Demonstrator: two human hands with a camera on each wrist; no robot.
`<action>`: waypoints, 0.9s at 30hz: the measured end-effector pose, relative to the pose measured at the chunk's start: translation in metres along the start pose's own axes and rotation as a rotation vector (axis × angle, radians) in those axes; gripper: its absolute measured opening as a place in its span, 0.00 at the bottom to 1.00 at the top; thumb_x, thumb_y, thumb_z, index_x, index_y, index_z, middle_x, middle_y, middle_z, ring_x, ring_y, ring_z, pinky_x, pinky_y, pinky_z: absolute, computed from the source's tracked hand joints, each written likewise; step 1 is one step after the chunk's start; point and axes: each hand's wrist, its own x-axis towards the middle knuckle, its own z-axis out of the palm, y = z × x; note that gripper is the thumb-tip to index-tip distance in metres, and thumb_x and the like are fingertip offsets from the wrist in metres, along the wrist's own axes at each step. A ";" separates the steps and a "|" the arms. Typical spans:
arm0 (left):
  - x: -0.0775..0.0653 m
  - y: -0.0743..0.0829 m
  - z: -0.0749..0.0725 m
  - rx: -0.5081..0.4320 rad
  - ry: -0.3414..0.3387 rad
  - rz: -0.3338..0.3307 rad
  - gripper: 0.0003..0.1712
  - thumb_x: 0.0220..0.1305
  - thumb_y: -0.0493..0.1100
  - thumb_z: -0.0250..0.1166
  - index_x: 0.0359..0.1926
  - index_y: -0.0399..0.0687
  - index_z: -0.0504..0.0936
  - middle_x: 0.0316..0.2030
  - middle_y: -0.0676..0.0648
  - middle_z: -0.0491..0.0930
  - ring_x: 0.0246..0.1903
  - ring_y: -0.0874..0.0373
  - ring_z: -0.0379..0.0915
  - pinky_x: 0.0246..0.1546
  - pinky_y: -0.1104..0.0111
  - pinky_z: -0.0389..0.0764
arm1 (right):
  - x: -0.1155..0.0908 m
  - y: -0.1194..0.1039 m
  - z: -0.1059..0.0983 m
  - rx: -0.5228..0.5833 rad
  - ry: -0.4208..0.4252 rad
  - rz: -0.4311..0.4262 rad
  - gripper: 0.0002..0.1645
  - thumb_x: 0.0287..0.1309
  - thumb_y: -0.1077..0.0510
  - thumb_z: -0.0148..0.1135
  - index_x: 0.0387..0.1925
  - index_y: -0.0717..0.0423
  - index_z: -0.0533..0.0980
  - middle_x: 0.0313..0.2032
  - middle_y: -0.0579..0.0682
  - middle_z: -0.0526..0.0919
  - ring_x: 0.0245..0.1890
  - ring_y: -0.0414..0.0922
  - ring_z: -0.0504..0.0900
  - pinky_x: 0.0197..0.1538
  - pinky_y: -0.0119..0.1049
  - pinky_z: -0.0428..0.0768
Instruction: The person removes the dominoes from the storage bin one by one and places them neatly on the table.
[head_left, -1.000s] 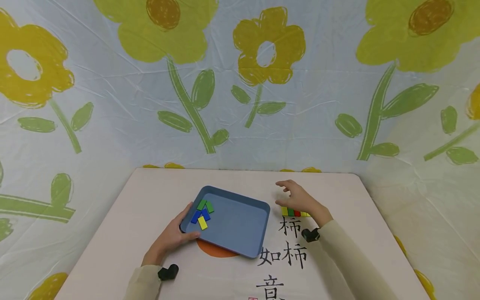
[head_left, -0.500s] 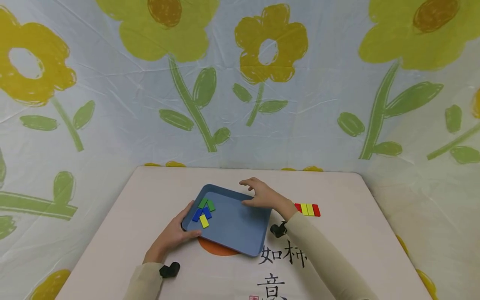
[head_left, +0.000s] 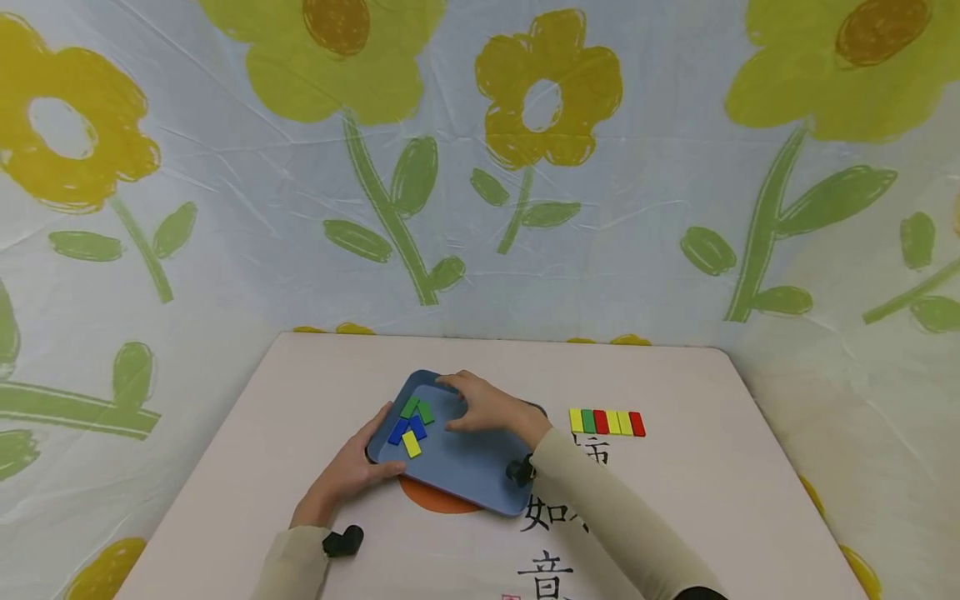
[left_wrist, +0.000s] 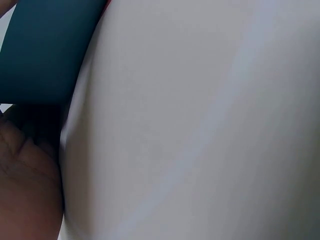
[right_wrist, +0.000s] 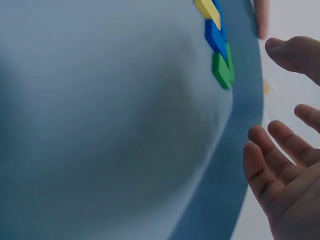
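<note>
My left hand [head_left: 347, 473] grips the left end of a blue tray [head_left: 472, 471], thumb along the near rim and fingers round the far side. Inside the tray's left part lie green tiles [head_left: 409, 407], blue tiles [head_left: 398, 431] and a yellow tile [head_left: 411, 444], grouped together. Above the tray's middle hovers my right hand [head_left: 487, 408], thumb and fingers spread with nothing between them. In the right wrist view, its fingers [right_wrist: 262, 175] overlap the tray rim, with the tiles further up. The left wrist view catches the tray's dark outer side [left_wrist: 45, 50] and part of the palm [left_wrist: 27, 190].
On the table [head_left: 712, 500], right of the tray, a row of yellow, green and red tiles [head_left: 607, 422] lies side by side. Black characters [head_left: 545, 575] and an orange shape [head_left: 435, 497] are printed on the table cover. A flowered sheet [head_left: 637, 275] rises behind.
My right hand has moved left from above the tile row to above the tray, uncovering the row. My left hand and the tray keep their places.
</note>
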 end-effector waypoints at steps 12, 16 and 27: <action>-0.001 0.003 0.001 0.001 0.002 -0.034 0.62 0.55 0.61 0.76 0.83 0.70 0.47 0.82 0.43 0.50 0.80 0.35 0.47 0.74 0.31 0.50 | 0.022 -0.001 0.030 -0.043 -0.002 0.055 0.56 0.56 0.47 0.76 0.79 0.50 0.57 0.70 0.58 0.67 0.53 0.45 0.77 0.55 0.40 0.82; -0.001 0.004 0.001 -0.003 0.003 -0.037 0.63 0.55 0.61 0.77 0.83 0.69 0.47 0.82 0.43 0.51 0.79 0.35 0.48 0.74 0.32 0.51 | 0.028 0.001 0.035 -0.055 -0.011 0.088 0.56 0.56 0.46 0.76 0.80 0.48 0.57 0.73 0.59 0.65 0.57 0.46 0.77 0.59 0.43 0.82; -0.001 0.005 0.000 -0.002 0.006 -0.031 0.63 0.54 0.61 0.77 0.83 0.68 0.49 0.82 0.44 0.51 0.80 0.35 0.47 0.75 0.32 0.50 | 0.038 0.007 0.042 -0.083 0.003 0.114 0.52 0.57 0.47 0.74 0.78 0.53 0.60 0.73 0.59 0.67 0.62 0.49 0.76 0.65 0.45 0.79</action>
